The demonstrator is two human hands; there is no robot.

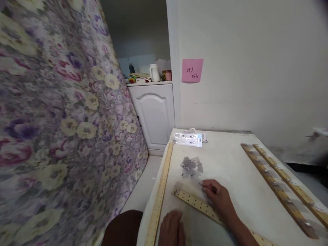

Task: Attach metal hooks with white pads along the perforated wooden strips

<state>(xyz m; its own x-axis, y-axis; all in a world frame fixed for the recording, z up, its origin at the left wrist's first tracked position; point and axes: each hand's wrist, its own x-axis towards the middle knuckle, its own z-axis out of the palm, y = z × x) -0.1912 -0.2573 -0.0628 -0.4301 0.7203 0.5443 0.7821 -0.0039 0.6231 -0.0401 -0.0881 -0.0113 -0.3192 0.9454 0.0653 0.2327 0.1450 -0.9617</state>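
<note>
My right hand (217, 196) is above a perforated wooden strip (198, 204), with thumb and fingers pinched together. A small thin piece seems to stick out of the pinch, too blurred to name. Just beyond these fingertips lies a pile of small clear bags (190, 166) with shiny metal parts inside. My left hand (171, 226) rests on the white table at the bottom, fingers loosely stretched out and nothing seen in them. It lies between the slanted strip and a second perforated strip (162, 191) along the table's left edge.
Two wooden strips carrying metal fittings, a nearer one (275, 184) and a farther one (289, 179), lie along the right side. Flat clear packaging (188, 139) is at the table's far edge. A floral curtain (64, 119) hangs at left, and a white cabinet (155, 116) stands behind.
</note>
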